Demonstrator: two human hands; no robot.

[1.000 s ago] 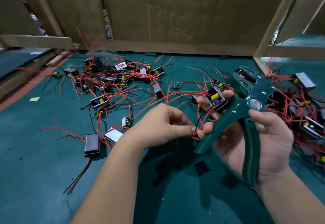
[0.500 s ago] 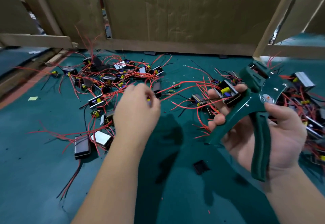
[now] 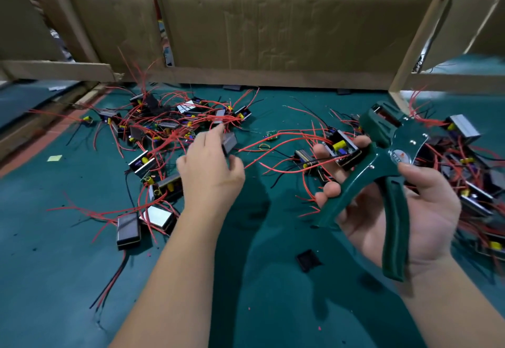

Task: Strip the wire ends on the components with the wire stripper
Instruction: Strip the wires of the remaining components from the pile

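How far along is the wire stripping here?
Done: cannot tell; stripped ends are too small to see. In hand: right hand holds the stripper and one component; left hand is over the left pile. Left: possibly much of that pile and the right pile.

There is just one camera, worn on the person's head. It looks forward and down at a green mat [image 3: 54,265] from close up — both bare arms come in from the bottom edge. The left hand [image 3: 210,172] and the right hand [image 3: 426,205], gripping the wire stripper [image 3: 404,134], look big. A cardboard wall [image 3: 273,19] fills the top of the view.
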